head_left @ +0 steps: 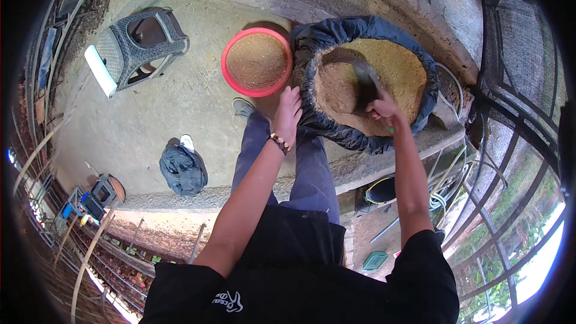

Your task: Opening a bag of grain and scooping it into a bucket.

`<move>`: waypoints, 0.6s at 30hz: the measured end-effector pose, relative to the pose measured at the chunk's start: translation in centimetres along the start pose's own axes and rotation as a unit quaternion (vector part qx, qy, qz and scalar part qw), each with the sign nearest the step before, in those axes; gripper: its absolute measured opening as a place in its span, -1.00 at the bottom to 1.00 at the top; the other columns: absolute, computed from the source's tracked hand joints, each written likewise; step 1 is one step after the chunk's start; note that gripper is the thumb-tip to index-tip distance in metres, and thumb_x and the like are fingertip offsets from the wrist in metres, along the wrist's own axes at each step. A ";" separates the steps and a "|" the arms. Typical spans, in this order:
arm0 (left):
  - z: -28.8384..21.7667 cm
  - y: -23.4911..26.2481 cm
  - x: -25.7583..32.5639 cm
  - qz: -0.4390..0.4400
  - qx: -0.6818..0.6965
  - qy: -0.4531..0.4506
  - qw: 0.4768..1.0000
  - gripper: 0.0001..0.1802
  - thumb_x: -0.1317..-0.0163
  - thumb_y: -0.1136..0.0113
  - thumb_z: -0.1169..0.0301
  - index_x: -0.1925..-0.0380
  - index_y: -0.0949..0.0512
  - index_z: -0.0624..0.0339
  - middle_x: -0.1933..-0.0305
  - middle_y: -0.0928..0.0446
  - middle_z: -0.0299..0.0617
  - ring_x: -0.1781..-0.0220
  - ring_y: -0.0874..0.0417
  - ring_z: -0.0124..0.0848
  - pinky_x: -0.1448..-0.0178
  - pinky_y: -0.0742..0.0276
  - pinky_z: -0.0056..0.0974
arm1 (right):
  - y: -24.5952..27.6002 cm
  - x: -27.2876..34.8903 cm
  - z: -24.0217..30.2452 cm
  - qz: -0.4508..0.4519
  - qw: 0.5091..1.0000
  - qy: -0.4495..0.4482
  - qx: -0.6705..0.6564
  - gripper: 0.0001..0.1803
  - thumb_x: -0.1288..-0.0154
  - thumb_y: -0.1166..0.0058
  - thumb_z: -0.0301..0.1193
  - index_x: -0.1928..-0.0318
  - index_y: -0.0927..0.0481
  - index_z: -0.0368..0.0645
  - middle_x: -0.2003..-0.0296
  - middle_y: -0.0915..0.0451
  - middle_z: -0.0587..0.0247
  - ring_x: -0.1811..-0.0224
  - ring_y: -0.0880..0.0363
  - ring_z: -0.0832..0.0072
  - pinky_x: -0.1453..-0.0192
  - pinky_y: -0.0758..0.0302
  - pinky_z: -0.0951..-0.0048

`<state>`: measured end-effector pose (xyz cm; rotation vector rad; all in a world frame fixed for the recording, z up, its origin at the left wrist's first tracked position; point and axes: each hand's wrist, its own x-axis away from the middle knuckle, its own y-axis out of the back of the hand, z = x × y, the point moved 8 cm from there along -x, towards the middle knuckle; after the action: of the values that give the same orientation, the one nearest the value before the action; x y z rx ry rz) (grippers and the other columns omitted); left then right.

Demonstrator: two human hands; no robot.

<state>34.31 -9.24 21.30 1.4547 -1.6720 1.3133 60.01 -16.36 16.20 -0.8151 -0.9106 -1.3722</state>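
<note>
A large black plastic bag [321, 29] with its mouth spread wide holds a heap of yellow-brown grainy meal [399, 60]. My right hand [384, 109] is closed on a dark scoop [366, 84], blurred by motion, inside the bag; brownish meal shows beside its wall. At the bag's near left edge is my left hand [288, 114], its fingers stretched out and holding nothing; whether it touches the plastic I cannot tell. Just beyond that hand, left of the bag, stands a round red basin [258, 92] filled with similar brownish meal.
A grey plastic stool [124, 54] with a pale flat piece at its edge is at the far left. A dark plastic bundle [183, 171] lies on the concrete floor. A low ledge, a coiled hose [438, 201] and a green tray [375, 260] are to the right, by a mesh wall [525, 42].
</note>
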 end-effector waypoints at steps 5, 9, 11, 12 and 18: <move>-0.3 -1.5 -0.9 0.035 -0.016 0.025 0.999 0.07 -0.20 0.36 -0.38 -0.40 0.10 0.33 -0.49 0.11 0.07 -0.53 0.10 -0.16 -0.52 0.30 -0.16 | 1.6 0.9 0.3 -0.057 0.994 -0.033 -0.091 0.00 0.07 0.04 -0.68 -0.42 0.12 -0.01 0.61 -0.46 0.24 0.73 -0.36 0.57 0.73 -0.29 0.54; -0.4 -1.2 -0.4 0.066 -0.034 0.055 0.996 0.11 -0.16 0.40 -0.43 -0.40 0.13 0.33 -0.50 0.16 0.11 -0.53 0.14 -0.13 -0.52 0.33 -0.16 | 0.3 -0.2 0.8 0.005 1.000 -0.013 0.012 0.03 0.08 0.04 -0.66 -0.42 0.22 -0.03 0.63 -0.41 0.30 0.70 -0.37 0.56 0.74 -0.24 0.55; 0.0 -1.9 -0.4 0.091 -0.028 0.056 0.994 0.12 -0.15 0.41 -0.44 -0.40 0.13 0.34 -0.50 0.17 0.12 -0.53 0.15 -0.12 -0.52 0.34 -0.15 | 0.2 -1.0 -0.9 -0.092 0.990 -0.064 -0.084 0.00 0.09 0.01 -0.62 -0.39 0.19 -0.08 0.64 -0.39 0.31 0.71 -0.35 0.55 0.74 -0.23 0.53; 0.2 -1.9 -0.5 0.082 -0.032 0.057 0.994 0.13 -0.14 0.41 -0.45 -0.39 0.13 0.35 -0.50 0.17 0.13 -0.54 0.15 -0.12 -0.52 0.35 -0.15 | -1.2 -1.7 -0.9 -0.049 0.996 -0.061 -0.040 -0.03 0.11 -0.03 -0.59 -0.35 0.13 -0.11 0.64 -0.39 0.31 0.71 -0.35 0.55 0.73 -0.26 0.51; 0.7 -3.1 -0.7 0.076 -0.051 0.053 0.994 0.18 -0.10 0.42 -0.48 -0.38 0.10 0.39 -0.49 0.15 0.16 -0.54 0.15 -0.12 -0.52 0.36 -0.13 | -2.7 -1.3 -1.1 0.013 0.994 -0.025 -0.107 -0.22 0.09 -0.05 -0.64 -0.22 -0.05 -0.22 0.65 -0.35 0.31 0.73 -0.30 0.58 0.74 -0.20 0.50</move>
<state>37.57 -9.39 21.37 1.1976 -1.7809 1.3405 57.43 -16.93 14.43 -1.0243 -0.7979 -1.4486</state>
